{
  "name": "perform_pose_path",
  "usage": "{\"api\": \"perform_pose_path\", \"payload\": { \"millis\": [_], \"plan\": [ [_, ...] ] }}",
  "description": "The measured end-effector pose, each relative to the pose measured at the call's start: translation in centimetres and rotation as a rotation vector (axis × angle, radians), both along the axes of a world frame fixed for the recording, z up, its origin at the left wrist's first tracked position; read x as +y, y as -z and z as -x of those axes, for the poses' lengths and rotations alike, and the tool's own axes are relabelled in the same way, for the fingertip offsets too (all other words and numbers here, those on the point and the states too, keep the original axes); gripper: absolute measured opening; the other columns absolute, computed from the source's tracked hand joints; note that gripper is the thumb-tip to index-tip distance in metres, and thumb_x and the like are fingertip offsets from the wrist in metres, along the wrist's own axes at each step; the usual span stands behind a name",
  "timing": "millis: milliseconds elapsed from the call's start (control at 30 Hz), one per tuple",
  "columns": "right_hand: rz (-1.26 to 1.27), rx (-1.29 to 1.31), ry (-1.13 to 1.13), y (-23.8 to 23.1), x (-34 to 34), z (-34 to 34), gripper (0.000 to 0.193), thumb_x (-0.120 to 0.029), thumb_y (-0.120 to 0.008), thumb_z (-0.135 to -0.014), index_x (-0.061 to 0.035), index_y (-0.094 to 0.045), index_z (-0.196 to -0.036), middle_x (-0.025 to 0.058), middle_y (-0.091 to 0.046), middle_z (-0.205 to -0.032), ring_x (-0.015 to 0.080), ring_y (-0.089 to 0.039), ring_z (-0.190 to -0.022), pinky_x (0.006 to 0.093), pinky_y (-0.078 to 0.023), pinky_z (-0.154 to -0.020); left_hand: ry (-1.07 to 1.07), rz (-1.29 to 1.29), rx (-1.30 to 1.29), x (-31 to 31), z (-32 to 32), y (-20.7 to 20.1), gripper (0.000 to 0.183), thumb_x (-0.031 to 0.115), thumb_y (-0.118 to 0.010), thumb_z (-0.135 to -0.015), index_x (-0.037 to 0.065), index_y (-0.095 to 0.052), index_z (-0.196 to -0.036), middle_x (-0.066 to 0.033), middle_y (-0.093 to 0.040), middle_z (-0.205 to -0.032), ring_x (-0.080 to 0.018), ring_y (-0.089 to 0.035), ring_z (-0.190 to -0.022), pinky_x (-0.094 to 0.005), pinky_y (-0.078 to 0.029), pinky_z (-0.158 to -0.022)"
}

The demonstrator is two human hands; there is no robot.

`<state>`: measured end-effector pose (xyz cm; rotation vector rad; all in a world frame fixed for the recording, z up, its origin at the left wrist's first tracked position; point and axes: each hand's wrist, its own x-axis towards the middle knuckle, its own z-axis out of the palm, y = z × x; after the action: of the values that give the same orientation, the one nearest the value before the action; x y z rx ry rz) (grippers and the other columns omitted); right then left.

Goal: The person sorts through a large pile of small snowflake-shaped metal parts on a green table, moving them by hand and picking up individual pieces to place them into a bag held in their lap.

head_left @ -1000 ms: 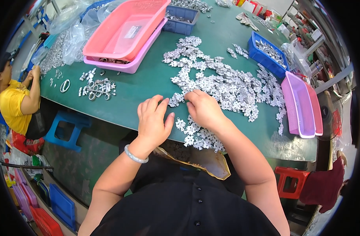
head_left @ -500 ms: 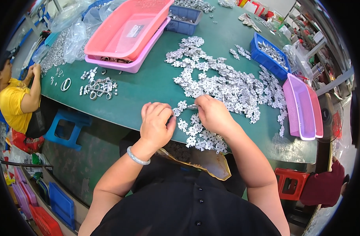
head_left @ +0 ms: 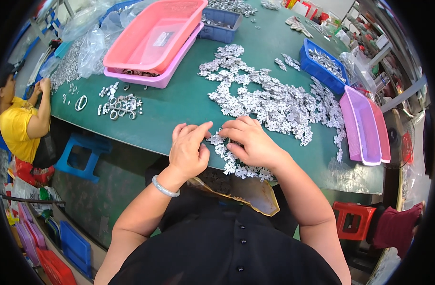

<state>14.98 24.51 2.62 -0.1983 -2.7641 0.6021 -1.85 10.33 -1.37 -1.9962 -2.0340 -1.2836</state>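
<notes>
My left hand (head_left: 190, 148), with a pale bangle (head_left: 165, 187) on its wrist, hovers at the table's near edge. Its index finger points toward the small metal pieces, thumb apart, and nothing shows in its grip. My right hand (head_left: 253, 142) rests over a small group of flat, silver, cross-like metal pieces (head_left: 230, 167), its fingers spread and curved, the thumb apart from them. Some pieces under its fingers are hidden. Just beyond spreads a large heap of the same pieces (head_left: 279, 105). Below the edge, in front of me, an open yellow-rimmed container (head_left: 255, 195) holds dark contents.
Stacked pink baskets (head_left: 132, 59) stand at the left, near loose rings and small parts (head_left: 122, 105). Right lie a blue bin (head_left: 322, 66) of metal parts and a purple basket (head_left: 364, 137). A person in yellow (head_left: 23, 121) works at left; a blue stool (head_left: 79, 156) stands nearby.
My right hand has gone from a pinch on a metal piece to spread fingers over the group. My left index finger has stretched out toward the right.
</notes>
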Motion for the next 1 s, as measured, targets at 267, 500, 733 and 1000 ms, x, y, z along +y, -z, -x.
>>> {"api": "perform_pose_path", "payload": {
  "millis": [267, 500, 733, 1000],
  "plan": [
    [0.0, 0.046, 0.14, 1.9, -0.9, -4.6, 0.053, -0.032, -0.065, -0.09, -0.009, -0.053, -0.135, 0.0182, -0.047, -0.141, 0.0395, -0.044, -0.13, 0.0487, -0.034, -0.11, 0.143, 0.083, -0.011, 0.2, -1.3, -0.9, 0.062, 0.025, -0.069, -0.081, 0.004, -0.05, -0.136, -0.0175, -0.058, -0.123, -0.0336, -0.054, -0.114, -0.0505, -0.033, -0.107],
    [0.091, 0.139, 0.226, 3.3, -2.6, -5.1, 0.044, -0.025, -0.065, -0.09, -0.0038, -0.057, -0.127, 0.0185, -0.054, -0.132, 0.0403, -0.046, -0.127, 0.0475, -0.038, -0.108, 0.261, 0.272, 0.153, 1.1, -3.0, -0.9, 0.088, 0.053, -0.075, -0.076, 0.001, -0.045, -0.14, -0.0225, -0.044, -0.142, -0.0415, -0.038, -0.136, -0.0504, -0.028, -0.115],
    [0.106, 0.228, 0.237, 4.0, -4.0, -5.8, 0.035, -0.018, -0.069, -0.086, -0.0012, -0.061, -0.116, 0.0168, -0.06, -0.122, 0.0379, -0.052, -0.122, 0.0456, -0.044, -0.103, 0.27, 0.181, 0.167, -0.2, -4.9, -0.3, 0.077, 0.035, -0.08, -0.075, -0.001, -0.048, -0.135, -0.0208, -0.048, -0.138, -0.0403, -0.044, -0.13, -0.0476, -0.036, -0.109],
    [0.125, 0.318, 0.208, 4.3, -5.5, -7.0, 0.025, -0.012, -0.066, -0.086, -0.0012, -0.064, -0.109, 0.0141, -0.062, -0.116, 0.0354, -0.055, -0.118, 0.0443, -0.046, -0.101, 0.288, 0.033, 0.129, -1.8, -6.5, 0.8, 0.072, 0.017, -0.082, -0.07, -0.003, -0.05, -0.131, -0.0214, -0.05, -0.134, -0.0397, -0.048, -0.125, -0.0485, -0.039, -0.106]
  ]
}}
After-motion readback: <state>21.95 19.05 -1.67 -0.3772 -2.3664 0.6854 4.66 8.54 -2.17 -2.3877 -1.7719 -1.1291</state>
